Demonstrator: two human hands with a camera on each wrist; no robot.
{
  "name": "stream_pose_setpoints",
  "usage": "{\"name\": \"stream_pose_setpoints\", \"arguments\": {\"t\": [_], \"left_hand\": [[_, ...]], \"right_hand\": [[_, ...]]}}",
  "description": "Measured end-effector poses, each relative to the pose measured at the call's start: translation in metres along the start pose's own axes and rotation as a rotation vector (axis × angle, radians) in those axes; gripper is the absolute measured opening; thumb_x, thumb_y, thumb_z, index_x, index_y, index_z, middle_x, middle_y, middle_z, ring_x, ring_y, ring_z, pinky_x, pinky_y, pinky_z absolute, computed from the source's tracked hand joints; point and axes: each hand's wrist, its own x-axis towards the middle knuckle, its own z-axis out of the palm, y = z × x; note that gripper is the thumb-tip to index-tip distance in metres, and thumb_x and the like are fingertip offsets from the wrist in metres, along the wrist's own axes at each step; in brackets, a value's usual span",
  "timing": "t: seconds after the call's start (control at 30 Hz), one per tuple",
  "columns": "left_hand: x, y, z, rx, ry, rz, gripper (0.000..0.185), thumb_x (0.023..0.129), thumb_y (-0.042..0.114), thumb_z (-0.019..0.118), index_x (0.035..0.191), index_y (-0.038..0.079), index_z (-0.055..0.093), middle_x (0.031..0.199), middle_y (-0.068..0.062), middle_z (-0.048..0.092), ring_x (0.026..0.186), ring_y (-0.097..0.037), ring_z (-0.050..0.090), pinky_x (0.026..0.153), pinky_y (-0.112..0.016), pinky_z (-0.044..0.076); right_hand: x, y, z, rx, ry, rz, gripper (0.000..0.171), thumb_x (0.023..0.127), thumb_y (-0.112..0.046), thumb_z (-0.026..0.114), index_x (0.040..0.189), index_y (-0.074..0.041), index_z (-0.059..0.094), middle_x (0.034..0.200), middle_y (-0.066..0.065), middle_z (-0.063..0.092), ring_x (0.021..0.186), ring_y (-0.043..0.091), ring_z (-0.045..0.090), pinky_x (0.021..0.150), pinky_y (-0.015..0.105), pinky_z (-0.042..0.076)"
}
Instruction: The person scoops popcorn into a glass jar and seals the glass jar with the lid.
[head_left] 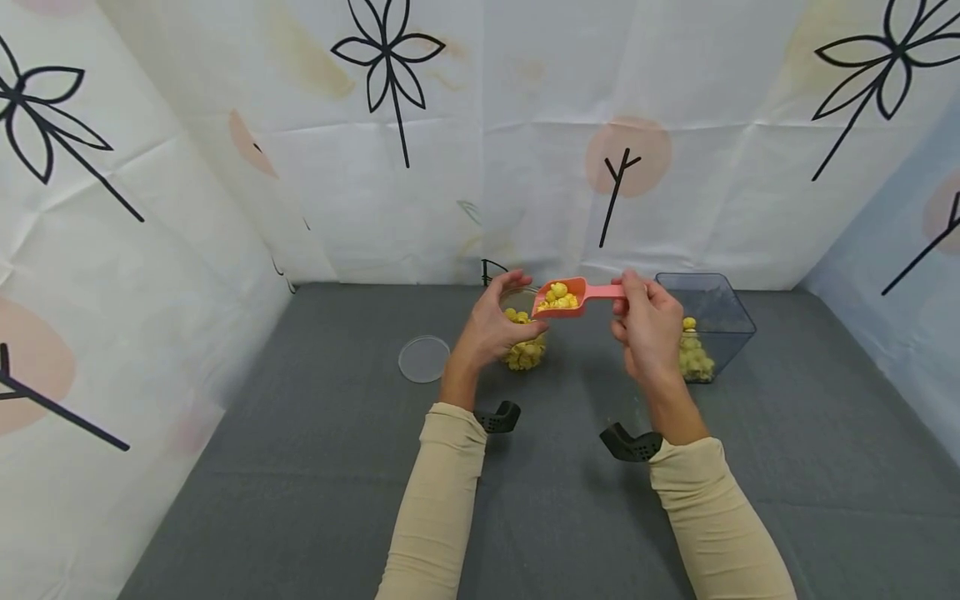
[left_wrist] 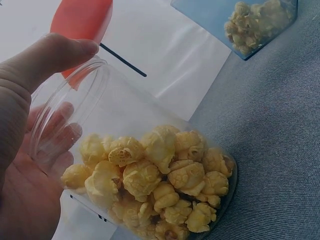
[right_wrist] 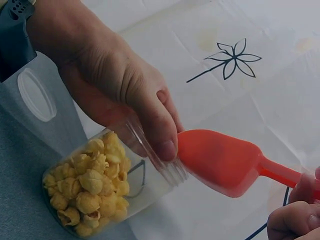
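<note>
Popcorn (head_left: 525, 354) fills the lower part of a clear plastic jar (head_left: 522, 329), which stands tilted on the grey tabletop (head_left: 315, 467) near the middle. To the left of it a round transparent lid (head_left: 423, 358) lies flat on the tabletop, apart from the jar. The left hand (head_left: 491, 329) grips the jar from the side, with the thumb curled over its open rim and the fingers (left_wrist: 55, 135) seen through the wall behind it. Just at the jar mouth is an orange scoop (head_left: 561, 298), and it carries some yellow popcorn pieces (head_left: 557, 293). In the right wrist view the scoop front is touching the left thumb at the rim. The right hand (head_left: 648, 329) pinches the thin handle of the scoop, fingers closed around it. Further right, behind this hand, a dark see-through container (head_left: 712, 321) stands on the tabletop with more popcorn inside, partly hidden by the hand. Both arms wear beige sleeves (head_left: 442, 492)
</note>
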Motion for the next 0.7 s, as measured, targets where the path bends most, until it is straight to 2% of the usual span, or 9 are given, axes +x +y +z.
{"name": "stream_pose_setpoints", "arguments": {"t": [0.3, 0.57, 0.7], "left_hand": [[-0.0005, 0.0007, -0.0005, -0.003, 0.008, -0.006, 0.088, 0.083, 0.024, 0.085, 0.156, 0.012, 0.036, 0.152, 0.0, 0.052, 0.146, -0.019, 0.042, 0.12, -0.052, 0.036], [-0.0013, 0.0016, -0.0002, -0.008, 0.007, -0.011, 0.089, 0.083, 0.023, 0.085, 0.156, 0.013, 0.035, 0.154, 0.0, 0.052, 0.148, -0.019, 0.041, 0.119, -0.054, 0.037], [-0.0018, 0.0011, -0.0003, -0.005, 0.01, -0.005, 0.089, 0.083, 0.023, 0.085, 0.156, 0.011, 0.035, 0.154, -0.002, 0.051, 0.148, -0.021, 0.041, 0.119, -0.056, 0.037]], "right_hand": [[-0.0067, -0.0056, 0.003, -0.091, -0.076, -0.052, 0.029, 0.1, -0.031, 0.065, 0.105, -0.003, 0.068, 0.065, -0.004, 0.059, 0.044, 0.007, 0.032, 0.043, 0.019, 0.026], [-0.01, -0.0058, 0.0046, -0.15, -0.08, -0.09, 0.033, 0.101, -0.03, 0.065, 0.112, 0.002, 0.067, 0.066, -0.004, 0.059, 0.045, 0.007, 0.035, 0.044, 0.019, 0.029], [-0.0099, -0.0054, 0.0046, -0.167, -0.081, -0.094, 0.03, 0.101, -0.03, 0.065, 0.11, -0.002, 0.068, 0.066, -0.004, 0.059, 0.044, 0.007, 0.034, 0.044, 0.019, 0.029]]}}
